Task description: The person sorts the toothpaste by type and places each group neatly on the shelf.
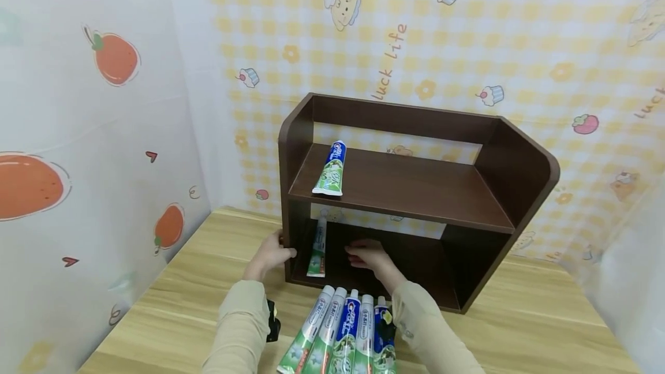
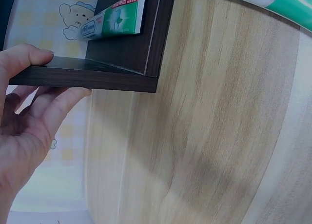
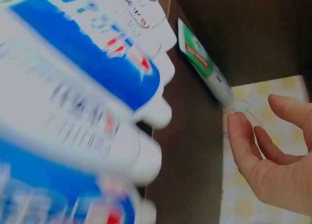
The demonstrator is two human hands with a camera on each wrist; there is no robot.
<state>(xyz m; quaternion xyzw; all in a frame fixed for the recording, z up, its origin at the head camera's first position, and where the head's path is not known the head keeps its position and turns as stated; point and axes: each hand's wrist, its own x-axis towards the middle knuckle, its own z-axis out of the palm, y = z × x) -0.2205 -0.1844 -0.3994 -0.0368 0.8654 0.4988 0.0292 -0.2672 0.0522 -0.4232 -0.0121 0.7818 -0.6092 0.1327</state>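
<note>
My left hand (image 1: 271,255) grips the left side panel of a dark brown two-tier shelf (image 1: 400,183). In the left wrist view its thumb lies on the panel's inner face and its fingers outside. My right hand (image 1: 370,257) is in front of the lower compartment, fingers loosely bent around nothing. To its left, a green and white toothpaste tube (image 1: 317,250) lies on the lower board, cap toward the back. A blue and green Crest toothpaste tube (image 1: 332,169) lies at the left of the upper board.
Several toothpaste tubes (image 1: 327,328) lie side by side on the wood-grain table (image 1: 171,316) before the shelf, caps toward it; the right forearm partly covers the rightmost. A patterned cloth (image 1: 441,33) hangs behind, and another fruit-print sheet (image 1: 119,131) stands at the left.
</note>
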